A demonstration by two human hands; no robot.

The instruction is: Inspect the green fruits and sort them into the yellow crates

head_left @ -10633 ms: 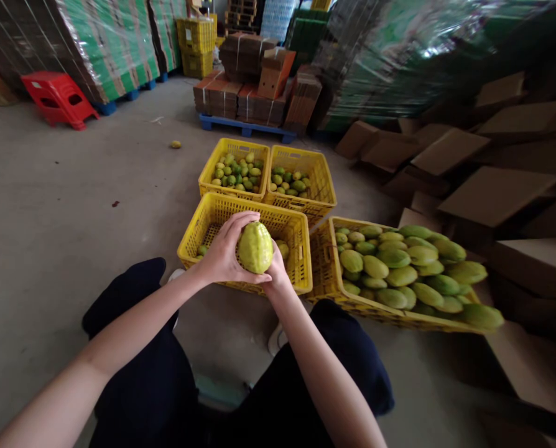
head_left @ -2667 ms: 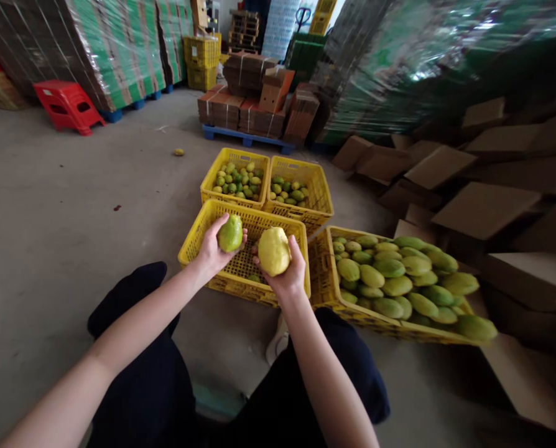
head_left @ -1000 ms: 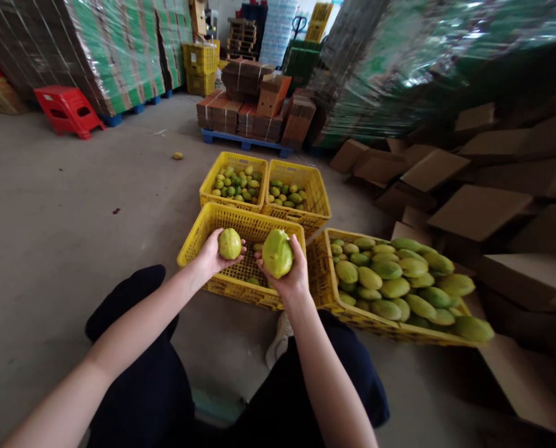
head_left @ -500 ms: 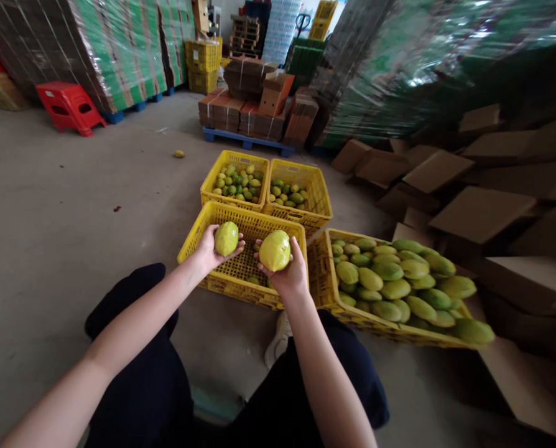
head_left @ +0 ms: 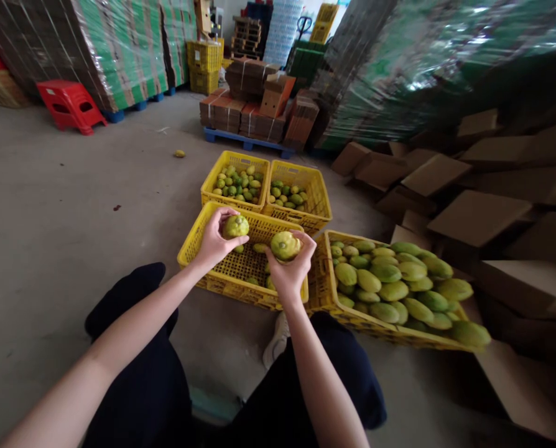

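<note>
Fingers of the left hand grip 1 green-yellow fruit, those of the right hand a second fruit, both above a yellow crate on grey floor, near stacked cardboard.

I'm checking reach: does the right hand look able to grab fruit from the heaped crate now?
Probably not as it stands: the right hand holds a fruit. Otherwise the heaped crate, open on top and just to its right, looks within reach.
</note>
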